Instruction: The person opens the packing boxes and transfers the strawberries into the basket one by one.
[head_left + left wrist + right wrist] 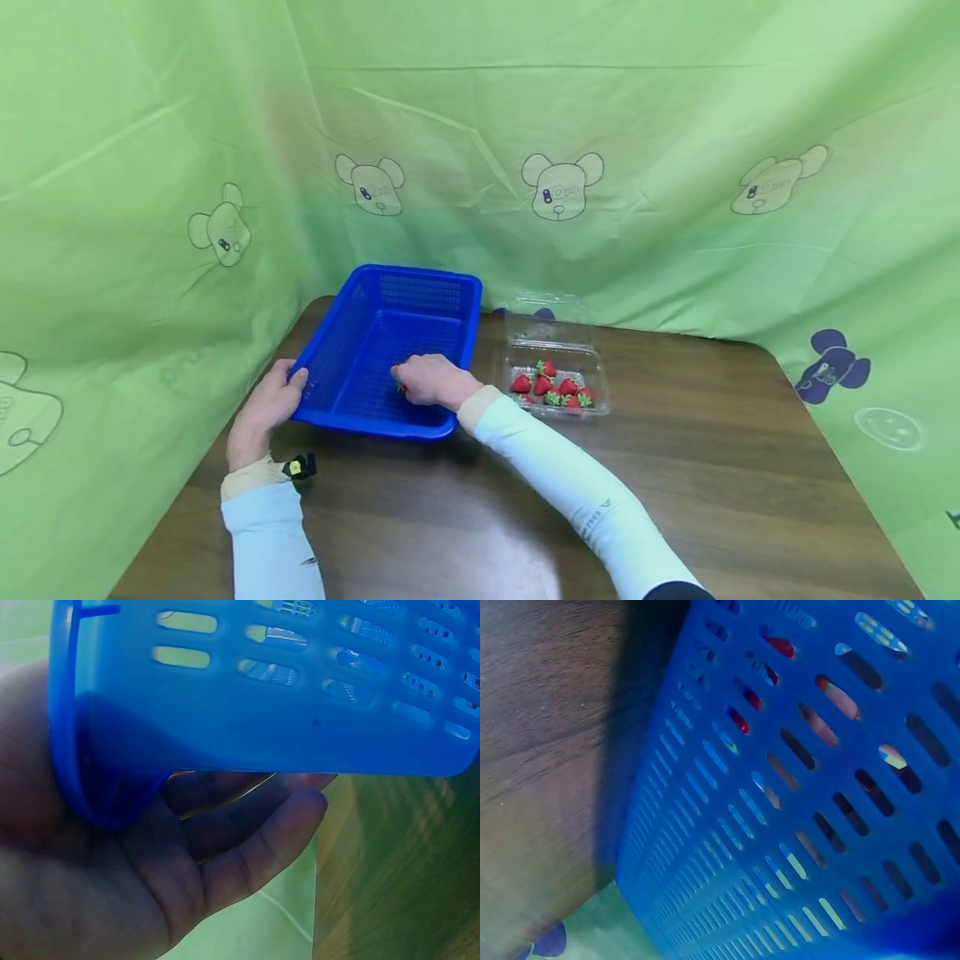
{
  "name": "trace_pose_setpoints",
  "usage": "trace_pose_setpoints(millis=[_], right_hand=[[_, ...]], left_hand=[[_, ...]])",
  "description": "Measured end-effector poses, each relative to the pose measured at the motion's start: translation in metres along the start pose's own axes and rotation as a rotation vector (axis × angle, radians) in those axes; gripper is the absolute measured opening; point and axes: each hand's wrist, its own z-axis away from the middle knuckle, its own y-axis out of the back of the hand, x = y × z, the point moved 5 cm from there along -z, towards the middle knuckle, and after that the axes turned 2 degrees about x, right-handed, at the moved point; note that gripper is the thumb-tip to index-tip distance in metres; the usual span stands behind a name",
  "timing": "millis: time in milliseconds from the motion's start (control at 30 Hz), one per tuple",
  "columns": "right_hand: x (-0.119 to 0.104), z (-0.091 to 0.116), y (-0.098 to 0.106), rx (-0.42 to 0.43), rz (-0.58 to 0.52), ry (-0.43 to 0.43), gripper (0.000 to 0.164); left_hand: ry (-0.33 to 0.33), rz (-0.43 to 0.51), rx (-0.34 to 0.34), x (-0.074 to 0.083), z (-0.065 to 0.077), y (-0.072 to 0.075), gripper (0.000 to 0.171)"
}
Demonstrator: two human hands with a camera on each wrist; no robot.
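Note:
A blue plastic basket (408, 431) with slotted walls stands on the table, its near left corner in my left hand (266, 404). In the left wrist view, the fingers of that hand (247, 855) reach under the basket's wall (225, 727), with the rim against the palm. My right hand (435, 380) reaches over the basket's right wall and is low inside, its fingers curled round a strawberry (402, 388) that is mostly hidden. Through the slots of the basket wall (727, 791), the right wrist view shows red bits of strawberry (780, 646) beside the fingers (819, 724).
To the right of the basket lies an open clear plastic clamshell (557, 343), lid tipped back, with several red strawberries (543, 385) in it. The brown wooden table (675, 442) is bounded behind and at the sides by a green printed curtain (465, 108).

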Motion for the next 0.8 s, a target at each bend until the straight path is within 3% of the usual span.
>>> trace_pose_setpoints(millis=[267, 367, 567, 700, 800], right_hand=[[0.0, 0.001, 0.001, -0.031, -0.013, -0.035, 0.006], [0.002, 0.0, 0.003, -0.008, -0.029, -0.047, 0.005], [0.003, 0.01, 0.024, 0.201, 0.004, 0.018, 0.012], [0.013, 0.03, 0.049, 0.351, 0.015, 0.053, 0.016], [0.028, 0.048, 0.063, 0.418, -0.001, 0.054, 0.017]], left_hand=[[0.004, -0.011, -0.005, 0.0, 0.001, 0.002, 0.053], [0.009, -0.005, -0.013, 0.0, 0.001, 0.001, 0.054], [0.019, -0.005, -0.017, 0.001, 0.004, 0.0, 0.053], [0.009, -0.005, -0.008, 0.001, 0.004, 0.0, 0.053], [0.007, -0.005, -0.007, 0.001, 0.005, 0.0, 0.053]])
